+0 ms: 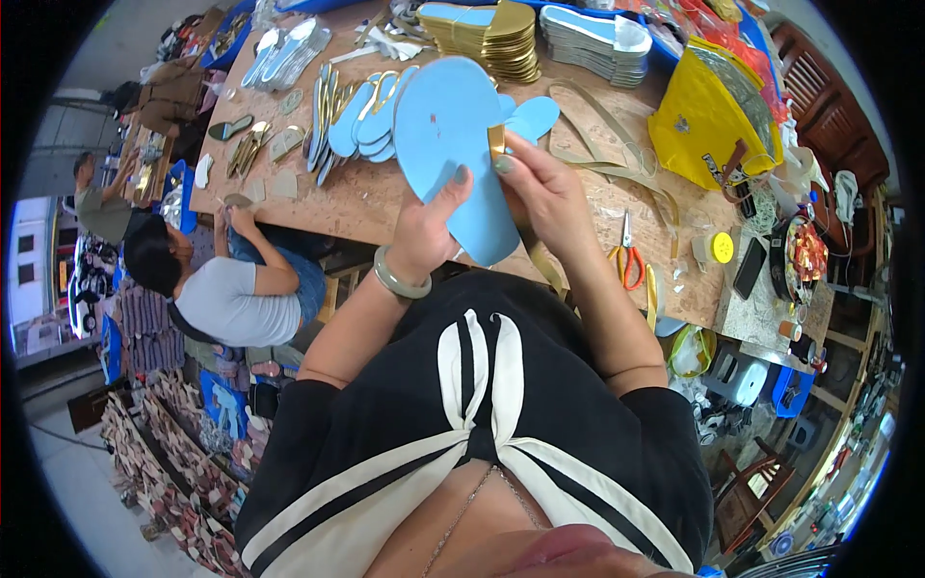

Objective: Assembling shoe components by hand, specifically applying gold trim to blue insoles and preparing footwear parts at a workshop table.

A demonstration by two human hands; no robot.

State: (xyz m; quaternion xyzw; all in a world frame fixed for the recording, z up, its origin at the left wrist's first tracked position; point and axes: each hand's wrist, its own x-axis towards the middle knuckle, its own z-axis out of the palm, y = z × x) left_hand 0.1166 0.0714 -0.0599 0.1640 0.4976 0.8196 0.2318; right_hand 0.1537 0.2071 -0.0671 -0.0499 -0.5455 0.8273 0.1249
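A light blue shoe insole is held up over the near edge of the table. My left hand grips its lower left side, with the thumb lying across the blue face. At the insole's right edge, my right hand pinches a gold strip, which is folded over that edge. A length of similar strip hangs below the right hand. Just behind the held insole lie loose blue insoles with gold edges, partly covered by it. The fingers behind the insole are hidden.
Stacks of gold-edged insoles and silver-edged insoles stand at the back. Orange-handled scissors, a yellow bag, a yellow tape roll and a phone lie to the right. A co-worker sits at the left.
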